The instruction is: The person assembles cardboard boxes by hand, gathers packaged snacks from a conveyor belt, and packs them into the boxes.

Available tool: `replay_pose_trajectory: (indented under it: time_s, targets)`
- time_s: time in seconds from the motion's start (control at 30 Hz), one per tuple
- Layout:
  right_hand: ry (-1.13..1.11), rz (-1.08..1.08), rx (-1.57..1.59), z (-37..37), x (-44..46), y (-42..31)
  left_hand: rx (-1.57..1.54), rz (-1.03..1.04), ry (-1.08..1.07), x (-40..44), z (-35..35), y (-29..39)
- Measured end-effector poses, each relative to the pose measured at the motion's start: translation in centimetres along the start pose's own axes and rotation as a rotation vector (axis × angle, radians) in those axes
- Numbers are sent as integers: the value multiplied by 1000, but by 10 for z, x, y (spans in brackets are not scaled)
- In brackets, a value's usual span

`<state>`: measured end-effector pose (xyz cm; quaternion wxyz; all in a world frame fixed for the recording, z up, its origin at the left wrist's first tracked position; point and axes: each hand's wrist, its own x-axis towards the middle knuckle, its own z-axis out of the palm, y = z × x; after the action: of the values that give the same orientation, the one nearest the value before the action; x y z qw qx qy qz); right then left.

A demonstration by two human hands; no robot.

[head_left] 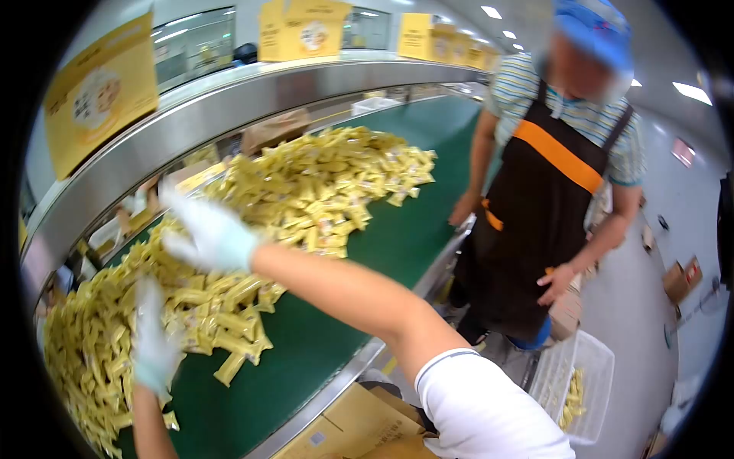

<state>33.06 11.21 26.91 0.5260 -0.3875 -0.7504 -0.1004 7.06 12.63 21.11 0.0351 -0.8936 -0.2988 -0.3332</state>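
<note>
– How do the yellow packets [321, 180] look?
– Small, slim and glossy, with pale printed patches on some.
– And how do they lie?
– In a long, jumbled heap on the green belt [405, 237], overlapping at all angles, a few flat along its ragged edge.

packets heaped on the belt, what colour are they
The packets are yellow, best seen in the head view.

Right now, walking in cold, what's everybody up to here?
A person's white-gloved left hand and right hand are at a heap of small yellow plastic packets on a green conveyor belt; blur hides whether either grips any. A co-worker in a dark brown apron stands beside the belt. Similar yellow packets lie in a translucent plastic bin.
</note>
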Motion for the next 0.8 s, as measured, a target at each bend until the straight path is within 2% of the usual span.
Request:
replay_pose_trajectory:
  time_s: [0.03, 0.07, 0.1, 0.13, 0.17, 0.23, 0.27, 0.3, 0.37, 0.43, 0.47, 0.5, 0.57, 0.67, 0.8]
  targets:
    - [-303, 138, 135, -23, -39, -21, -118, 5, -181, -43, 11, 15]
    - [-227, 67, 188, -20, -101, -25, -186, -19, -329, -78, 22, 32]
    - [-654, 303, 49, -44, -141, -39, -243, -58, -448, -108, 27, 46]
    - [-530, 365, 212, -60, -186, -56, -287, -110, -527, -134, 29, 60]
    - [-573, 585, 291, -78, -223, -73, -321, -160, -574, -153, 29, 73]
    - [-619, 901, 31, -92, -292, -95, -379, -251, -617, -179, 26, 96]
    - [-561, 999, -113, -85, -336, -100, -402, -285, -616, -189, 24, 107]
    - [-544, 954, -398, -69, -392, -96, -427, -313, -610, -200, 21, 118]
    - [-702, 1269, -222, -74, -384, -131, -475, -356, -601, -221, 21, 139]
    - [-749, 1316, -264, -38, -414, -135, -515, -383, -596, -241, 20, 158]
    - [-805, 1419, -35, -31, -412, -142, -531, -399, -591, -250, 20, 167]
    - [-635, 1421, -53, -5, -434, -149, -549, -416, -582, -261, 19, 176]
    - [-742, 1396, -122, -3, -423, -151, -579, -449, -567, -277, 18, 187]
    - [-697, 1473, -26, -11, -414, -152, -625, -512, -534, -296, 17, 194]
    - [-372, 1459, 13, -25, -393, -177, -673, -621, -447, -321, 12, 194]
